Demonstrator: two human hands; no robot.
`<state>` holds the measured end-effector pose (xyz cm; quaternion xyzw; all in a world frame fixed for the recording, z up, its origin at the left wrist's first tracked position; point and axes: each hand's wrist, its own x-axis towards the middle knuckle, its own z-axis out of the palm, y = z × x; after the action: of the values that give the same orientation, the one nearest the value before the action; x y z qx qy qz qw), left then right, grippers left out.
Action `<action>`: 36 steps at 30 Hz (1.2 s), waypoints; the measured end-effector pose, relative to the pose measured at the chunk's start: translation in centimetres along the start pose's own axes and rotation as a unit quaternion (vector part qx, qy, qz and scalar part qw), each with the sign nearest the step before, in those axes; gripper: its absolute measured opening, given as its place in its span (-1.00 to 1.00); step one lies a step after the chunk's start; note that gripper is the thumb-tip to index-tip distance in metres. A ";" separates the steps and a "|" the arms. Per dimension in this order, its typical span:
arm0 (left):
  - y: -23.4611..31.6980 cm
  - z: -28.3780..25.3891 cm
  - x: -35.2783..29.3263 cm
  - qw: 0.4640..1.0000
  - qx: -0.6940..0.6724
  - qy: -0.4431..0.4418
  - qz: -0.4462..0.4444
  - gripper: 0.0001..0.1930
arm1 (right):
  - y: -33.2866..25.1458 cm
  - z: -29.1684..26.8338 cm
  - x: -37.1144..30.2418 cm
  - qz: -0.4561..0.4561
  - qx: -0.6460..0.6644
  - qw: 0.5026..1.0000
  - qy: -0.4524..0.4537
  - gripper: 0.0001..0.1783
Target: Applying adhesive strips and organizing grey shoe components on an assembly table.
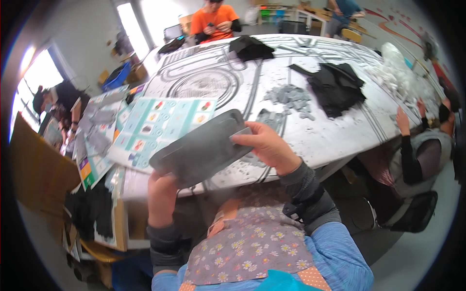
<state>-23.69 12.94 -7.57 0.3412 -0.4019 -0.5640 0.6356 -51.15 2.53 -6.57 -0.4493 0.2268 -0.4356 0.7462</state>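
Observation:
A flat grey oblong piece with rounded ends point(199, 148) is held up over the table's near edge, slanting from lower left to upper right. My left hand point(161, 194) grips its lower left end from below. My right hand point(267, 145) pinches its right end, with a small light grey tab point(240, 132) between the fingers. Both wrists wear dark grey sleeves.
A white table point(330, 131) with printed grey track lines carries a light blue picture sheet point(160, 121), a pile of small grey parts point(291, 99) and black fabric heaps point(337, 85). People sit at the far end, at the right and at the left. A brown cardboard box point(39, 174) stands left.

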 end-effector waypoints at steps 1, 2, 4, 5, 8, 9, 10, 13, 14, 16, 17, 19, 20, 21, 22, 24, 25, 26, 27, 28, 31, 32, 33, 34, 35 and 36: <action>-0.2 0.8 0.6 1.000 -0.004 -0.021 -0.004 -0.53 | -0.2 -0.6 0.0 -0.014 -0.005 1.000 0.016 -0.63; -0.1 1.7 1.0 1.000 -0.010 -0.002 0.005 -0.54 | -0.4 -1.1 -0.1 -0.038 -0.019 0.999 0.019 -0.65; -0.5 2.3 2.2 1.000 -0.007 0.020 0.020 -0.58 | -1.0 -1.8 -0.6 -0.079 -0.030 0.996 0.028 -0.68; -0.6 2.8 2.9 1.000 -0.006 0.006 0.016 -0.58 | -1.4 -2.3 -1.0 -0.089 -0.029 0.995 0.039 -0.68; -1.0 4.2 4.8 0.999 -0.024 0.001 0.021 -0.66 | -3.1 -3.2 -2.7 -0.125 -0.074 0.987 0.073 -0.67; -1.2 4.6 5.3 1.000 -0.020 -0.002 0.022 -0.66 | -3.6 -3.6 -3.1 -0.128 -0.072 0.986 0.073 -0.67; -1.4 5.0 5.9 0.995 0.063 -0.020 0.072 -0.67 | -3.9 -4.0 -3.5 -0.151 -0.077 0.981 0.091 -0.66; -1.2 8.9 7.7 0.999 0.029 -0.033 0.026 -0.70 | -4.9 -6.0 -5.0 -0.205 -0.054 0.970 0.122 -0.59; -1.8 9.7 8.3 0.993 0.080 -0.047 0.066 -0.71 | -5.0 -7.3 -5.4 -0.231 -0.039 0.964 0.128 -0.58; -1.7 11.7 8.8 0.992 0.072 -0.082 0.061 -0.73 | -5.7 -7.9 -6.4 -0.248 -0.022 0.958 0.141 -0.59; -1.0 13.7 8.7 0.994 0.014 -0.108 0.018 -0.74 | -6.1 -8.0 -7.1 -0.263 -0.030 0.952 0.152 -0.60; -1.0 15.2 8.9 0.993 0.010 -0.114 0.006 -0.75 | -6.3 -9.1 -7.8 -0.287 -0.025 0.945 0.156 -0.64; -1.6 15.2 9.3 0.996 0.033 -0.088 0.004 -0.75 | -6.4 -9.2 -8.1 -0.284 -0.020 0.946 0.153 -0.64; -2.0 15.4 9.6 0.996 0.056 -0.063 0.001 -0.75 | -6.7 -9.2 -8.3 -0.291 -0.021 0.943 0.162 -0.65; -1.9 15.7 9.6 0.997 0.047 -0.066 0.007 -0.78 | -6.7 -9.2 -8.4 -0.298 -0.023 0.939 0.171 -0.66; -2.4 16.1 9.8 0.997 0.045 -0.068 0.002 -0.80 | -6.6 -10.0 -8.8 -0.297 -0.017 0.938 0.178 -0.66; -2.6 16.2 10.0 0.997 0.040 -0.068 0.003 -0.82 | -6.7 -10.4 -8.9 -0.298 -0.014 0.937 0.180 -0.67; -2.9 16.2 10.0 0.997 0.042 -0.060 0.009 -0.86 | -6.8 -10.7 -9.2 -0.297 -0.008 0.938 0.181 -0.69; -3.1 16.0 10.3 0.997 0.041 -0.065 0.002 -0.86 | -6.9 -11.2 -9.4 -0.297 -0.009 0.936 0.190 -0.69; -3.4 15.8 10.6 0.996 0.021 -0.083 -0.001 -0.86 | -6.9 -11.8 -9.6 -0.298 0.007 0.939 0.174 -0.70; -4.1 15.4 11.2 0.991 -0.030 -0.124 -0.028 -0.86 | -7.1 -13.3 -10.4 -0.296 0.041 0.939 0.170 -0.71; -4.2 15.7 11.0 0.992 -0.019 -0.121 -0.025 -0.86 | -7.2 -13.5 -10.6 -0.288 0.069 0.943 0.154 -0.72; -4.4 16.0 10.9 0.993 -0.008 -0.119 -0.021 -0.86 | -7.2 -13.6 -10.9 -0.280 0.097 0.945 0.137 -0.72; -5.1 15.5 11.2 0.990 -0.010 -0.136 -0.024 -0.84 | -7.2 -13.7 -11.2 -0.277 0.104 0.944 0.145 -0.72; -5.3 15.6 11.3 0.989 -0.010 -0.146 -0.030 -0.84 | -7.1 -13.8 -11.5 -0.284 0.103 0.941 0.155 -0.72; -5.6 16.0 11.3 0.988 -0.024 -0.147 -0.048 -0.83 | -6.9 -14.1 -11.9 -0.264 0.115 0.945 0.157 -0.72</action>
<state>-39.99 1.36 -3.98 0.2584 -0.4600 -0.6475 0.5499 -70.73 4.53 -8.17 -0.3302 0.1621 -0.7054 0.6059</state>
